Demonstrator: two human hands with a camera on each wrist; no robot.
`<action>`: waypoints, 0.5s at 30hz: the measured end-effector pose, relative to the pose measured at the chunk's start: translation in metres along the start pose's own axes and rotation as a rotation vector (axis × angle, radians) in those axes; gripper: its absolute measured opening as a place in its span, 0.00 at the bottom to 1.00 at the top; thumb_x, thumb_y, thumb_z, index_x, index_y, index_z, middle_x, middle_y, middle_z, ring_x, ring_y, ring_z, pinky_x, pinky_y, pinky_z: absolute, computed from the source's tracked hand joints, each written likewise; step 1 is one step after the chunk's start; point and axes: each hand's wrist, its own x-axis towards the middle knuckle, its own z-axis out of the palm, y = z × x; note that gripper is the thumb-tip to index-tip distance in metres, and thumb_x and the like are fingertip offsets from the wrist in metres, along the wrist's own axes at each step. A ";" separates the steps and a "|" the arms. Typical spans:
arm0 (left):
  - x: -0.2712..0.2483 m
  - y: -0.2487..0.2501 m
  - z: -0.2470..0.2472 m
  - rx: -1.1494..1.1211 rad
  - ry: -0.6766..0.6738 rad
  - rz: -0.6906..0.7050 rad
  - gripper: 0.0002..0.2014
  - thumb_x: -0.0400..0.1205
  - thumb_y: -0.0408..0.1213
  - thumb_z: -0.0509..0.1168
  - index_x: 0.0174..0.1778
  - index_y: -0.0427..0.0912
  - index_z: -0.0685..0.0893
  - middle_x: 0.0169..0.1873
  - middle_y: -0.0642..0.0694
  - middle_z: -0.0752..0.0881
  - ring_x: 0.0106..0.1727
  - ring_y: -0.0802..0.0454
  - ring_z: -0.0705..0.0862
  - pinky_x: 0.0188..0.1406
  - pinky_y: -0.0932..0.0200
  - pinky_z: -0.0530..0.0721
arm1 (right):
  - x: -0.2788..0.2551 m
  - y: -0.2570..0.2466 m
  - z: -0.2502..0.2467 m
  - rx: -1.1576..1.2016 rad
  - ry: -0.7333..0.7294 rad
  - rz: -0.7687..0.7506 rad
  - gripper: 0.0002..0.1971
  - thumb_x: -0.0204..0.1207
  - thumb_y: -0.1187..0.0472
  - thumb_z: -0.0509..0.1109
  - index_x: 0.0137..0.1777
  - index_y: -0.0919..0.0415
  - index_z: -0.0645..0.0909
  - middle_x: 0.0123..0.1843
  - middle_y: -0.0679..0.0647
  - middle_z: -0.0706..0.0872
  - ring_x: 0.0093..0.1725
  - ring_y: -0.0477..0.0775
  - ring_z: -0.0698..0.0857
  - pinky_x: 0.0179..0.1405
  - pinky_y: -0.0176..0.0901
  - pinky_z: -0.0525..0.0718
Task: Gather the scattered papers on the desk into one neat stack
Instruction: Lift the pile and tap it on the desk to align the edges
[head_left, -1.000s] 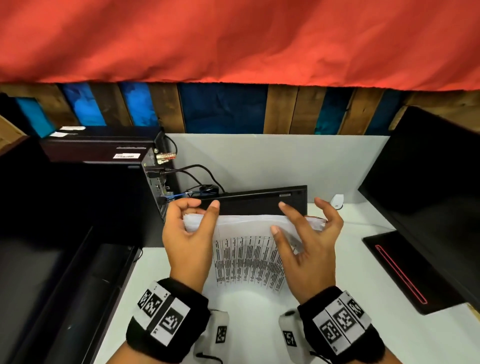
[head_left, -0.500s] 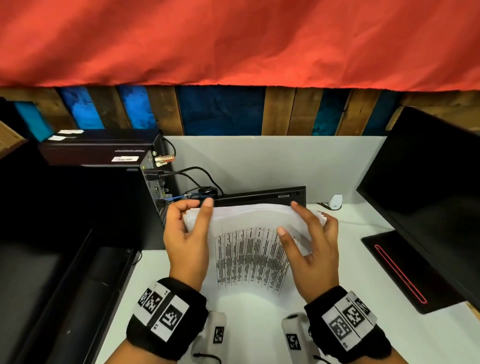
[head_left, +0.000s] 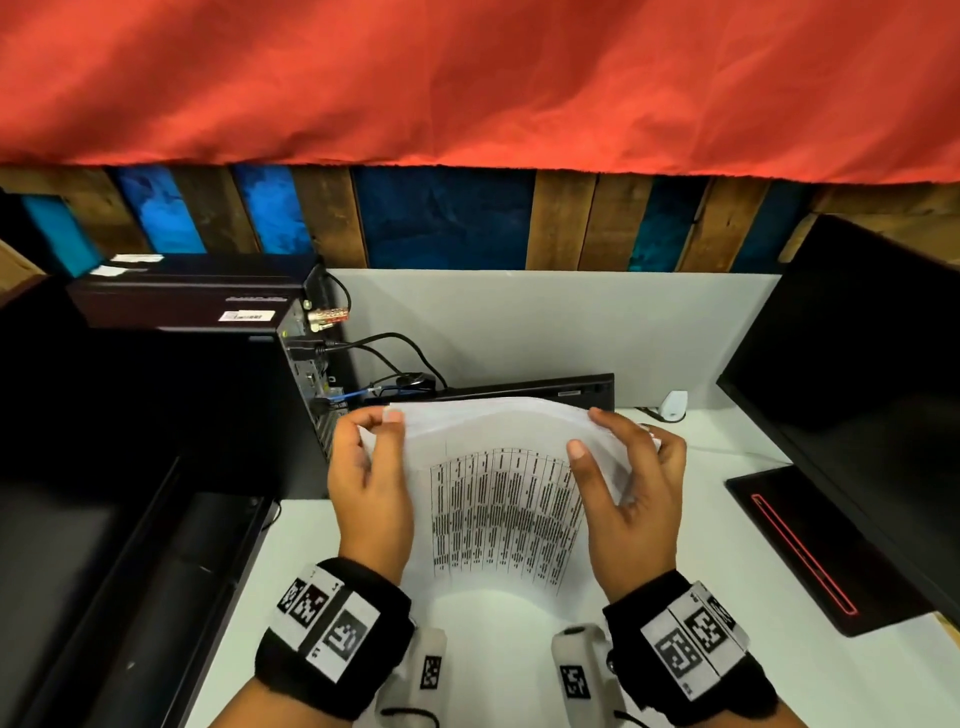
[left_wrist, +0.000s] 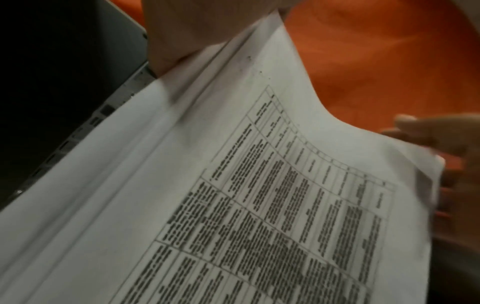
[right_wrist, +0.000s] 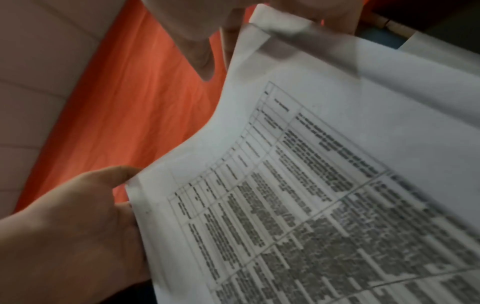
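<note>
A stack of white papers (head_left: 498, 499) with a printed table on the top sheet stands bowed above the white desk (head_left: 685, 670), its lower edge near the desk surface. My left hand (head_left: 382, 421) pinches the stack's upper left corner, thumb on the front. Over on the other side, my right hand (head_left: 597, 441) holds the upper right edge, thumb on the printed face and fingers behind. Both wrist views are filled by the papers (left_wrist: 233, 185) (right_wrist: 311, 185), slightly blurred, with sheet edges fanned along one side.
A black keyboard (head_left: 519, 389) leans against the grey partition behind the papers. At the left are a black computer tower (head_left: 182, 322) and its cables (head_left: 400, 353). A dark monitor (head_left: 857, 389) and its base with a red line (head_left: 805, 556) stand right.
My right hand has moved in from the right and closed on the stack's edge. The papers have risen and bow more toward me. The left hand has kept its pinch.
</note>
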 end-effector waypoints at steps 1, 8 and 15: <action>-0.004 0.002 0.003 -0.005 -0.024 0.021 0.12 0.75 0.52 0.71 0.42 0.49 0.80 0.38 0.50 0.84 0.40 0.55 0.85 0.42 0.55 0.86 | 0.001 -0.003 0.002 0.025 0.020 0.009 0.16 0.71 0.44 0.71 0.60 0.38 0.80 0.56 0.47 0.72 0.59 0.38 0.78 0.60 0.24 0.75; 0.005 -0.004 0.003 0.022 0.115 0.000 0.12 0.73 0.53 0.72 0.38 0.51 0.79 0.37 0.50 0.83 0.39 0.53 0.82 0.44 0.49 0.83 | 0.013 -0.005 0.010 0.202 0.227 0.240 0.19 0.70 0.48 0.76 0.55 0.50 0.73 0.50 0.56 0.84 0.46 0.51 0.85 0.47 0.46 0.86; -0.005 0.002 0.014 0.020 0.090 0.066 0.10 0.78 0.44 0.71 0.46 0.42 0.81 0.38 0.52 0.83 0.38 0.59 0.82 0.43 0.57 0.82 | 0.016 -0.007 0.014 0.256 0.231 0.243 0.16 0.70 0.63 0.77 0.53 0.60 0.74 0.40 0.41 0.80 0.37 0.32 0.82 0.36 0.19 0.76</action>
